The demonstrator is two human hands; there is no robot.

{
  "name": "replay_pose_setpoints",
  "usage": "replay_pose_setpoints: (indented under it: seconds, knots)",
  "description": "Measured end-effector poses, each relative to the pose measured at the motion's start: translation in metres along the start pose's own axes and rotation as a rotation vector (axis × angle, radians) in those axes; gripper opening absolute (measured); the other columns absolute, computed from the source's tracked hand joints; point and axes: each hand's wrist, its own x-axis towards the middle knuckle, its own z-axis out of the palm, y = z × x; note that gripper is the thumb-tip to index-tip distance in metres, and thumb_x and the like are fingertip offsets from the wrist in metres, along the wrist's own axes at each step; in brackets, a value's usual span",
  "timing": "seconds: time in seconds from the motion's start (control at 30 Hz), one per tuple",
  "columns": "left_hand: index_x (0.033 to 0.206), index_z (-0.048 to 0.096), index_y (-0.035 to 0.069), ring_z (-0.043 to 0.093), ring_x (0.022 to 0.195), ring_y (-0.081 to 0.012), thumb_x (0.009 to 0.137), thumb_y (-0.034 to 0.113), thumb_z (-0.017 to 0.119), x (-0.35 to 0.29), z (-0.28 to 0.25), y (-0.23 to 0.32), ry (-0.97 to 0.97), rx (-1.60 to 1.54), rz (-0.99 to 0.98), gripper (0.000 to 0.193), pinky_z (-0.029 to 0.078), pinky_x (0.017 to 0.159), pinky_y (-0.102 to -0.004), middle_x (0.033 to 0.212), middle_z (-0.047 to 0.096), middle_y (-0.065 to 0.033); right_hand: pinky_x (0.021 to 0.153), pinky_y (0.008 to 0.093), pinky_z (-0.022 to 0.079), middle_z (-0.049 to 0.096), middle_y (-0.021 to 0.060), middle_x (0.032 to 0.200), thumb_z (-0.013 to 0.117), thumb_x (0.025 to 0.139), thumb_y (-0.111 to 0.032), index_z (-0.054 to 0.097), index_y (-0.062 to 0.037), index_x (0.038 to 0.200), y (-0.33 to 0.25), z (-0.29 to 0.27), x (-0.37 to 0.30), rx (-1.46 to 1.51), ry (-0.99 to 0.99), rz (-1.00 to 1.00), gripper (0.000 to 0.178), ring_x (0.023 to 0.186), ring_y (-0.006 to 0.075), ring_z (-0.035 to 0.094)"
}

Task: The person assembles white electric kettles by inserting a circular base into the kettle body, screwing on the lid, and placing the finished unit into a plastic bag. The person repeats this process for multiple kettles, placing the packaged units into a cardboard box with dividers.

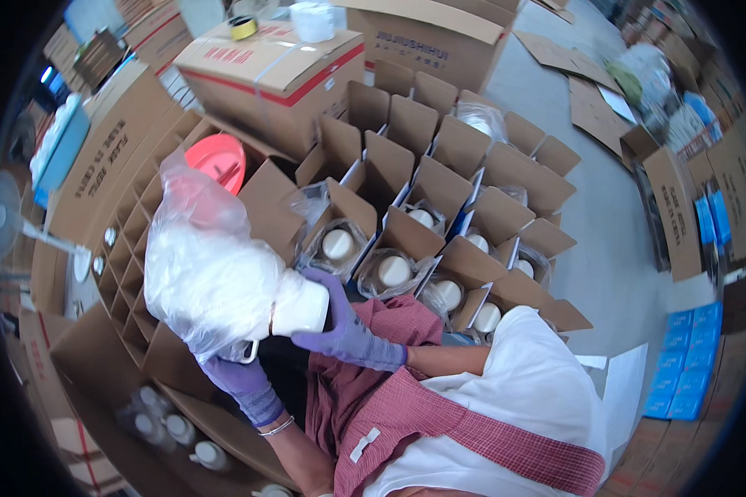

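Observation:
A white thermos flask [300,308] with a side handle and a thin gold band lies tilted across my lap. Clear plastic bag [203,253] covers most of it and bunches up at its far left end. My left hand [239,385], in a purple glove, holds it from below beside the handle; some fingers are hidden. My right hand [340,327], gloved the same way, grips the bare white end. Just beyond, several bagged flasks with round white caps [337,244] stand upright in open small cartons [414,228].
A red plastic basin [217,161] sits behind the bag. On the left, a big carton with cardboard dividers [128,273] stands beside another box holding white-capped items [209,454]. A taped carton [273,70] carries a tape roll [243,28]. Blue boxes [684,360] are stacked at right.

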Motion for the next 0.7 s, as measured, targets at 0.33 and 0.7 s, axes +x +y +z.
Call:
replay_pose_setpoints:
  seconds: [0.33,0.7]
  knots:
    - [0.124,0.064,-0.003,0.060,0.121,-0.0231,0.097,0.008,0.056,-0.105,0.130,0.018,-0.996,-0.135,-0.152,0.030,0.043,0.104,-0.0358,0.127,0.065,-0.0142,0.106,0.0404,0.046,0.049,0.0080,0.135,0.067,0.089,-0.015,0.032,-0.0152,0.146,-0.084,-0.181,0.072,0.360,0.486,-0.278,0.068,0.125,0.0245,0.051]
    - [0.128,0.060,-0.009,0.061,0.116,-0.0245,0.102,0.014,0.044,0.016,0.024,0.009,-0.445,0.228,-0.367,0.038,0.043,0.106,-0.0357,0.121,0.067,-0.0160,0.110,0.0443,0.041,0.050,0.0184,0.135,0.081,0.065,-0.024,0.050,-0.0106,0.136,-0.224,-0.416,0.246,-1.599,0.220,-0.325,0.079,0.130,0.0383,0.047]
